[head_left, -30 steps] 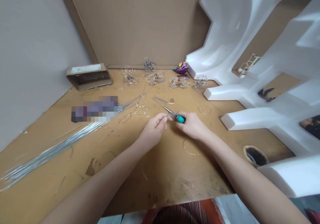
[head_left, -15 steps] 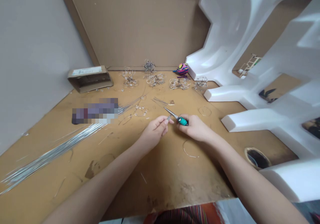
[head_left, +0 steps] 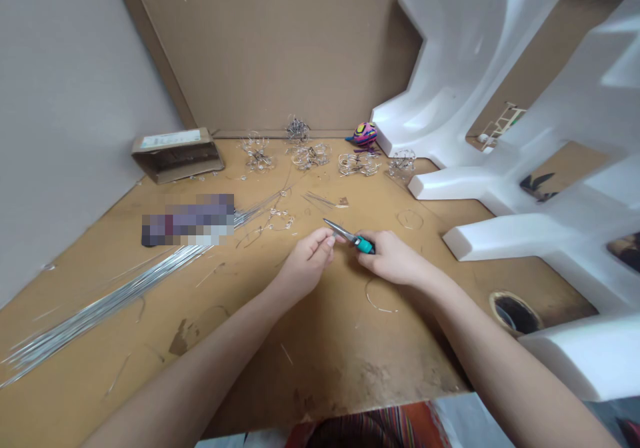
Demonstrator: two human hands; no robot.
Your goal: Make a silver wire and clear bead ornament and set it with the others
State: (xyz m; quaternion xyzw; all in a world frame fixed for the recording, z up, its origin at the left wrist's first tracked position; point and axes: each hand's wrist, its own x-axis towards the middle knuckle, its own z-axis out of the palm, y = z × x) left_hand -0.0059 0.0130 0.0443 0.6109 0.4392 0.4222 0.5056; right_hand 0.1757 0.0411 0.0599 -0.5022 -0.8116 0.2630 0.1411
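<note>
My right hand (head_left: pixel 389 256) is closed around the teal handles of a pair of long-nose pliers (head_left: pixel 364 244), whose metal jaws point up and to the left. Close to those jaws, my left hand (head_left: pixel 311 256) pinches a small greyish piece between thumb and forefinger; its kind is too small to make out. The jaws pass just above the left fingertips, and I cannot tell whether they grip the piece. A curved bit of wire (head_left: pixel 373 301) lies on the table below the right hand.
Several bent-wire pieces (head_left: pixel 310 157) stand along the back, beside a colourful yarn ball (head_left: pixel 365 135). An open cardboard box (head_left: pixel 175 161) is at back left. A bundle of straight wires (head_left: pixel 125 295) lies at left, under a blurred item (head_left: pixel 187 220). White moulded foam (head_left: pixel 505 238) borders the right, near a round hole (head_left: pixel 515 315).
The pliers' tip has shifted slightly left and down, lying flatter over the left fingertips. Both hands keep nearly the same place.
</note>
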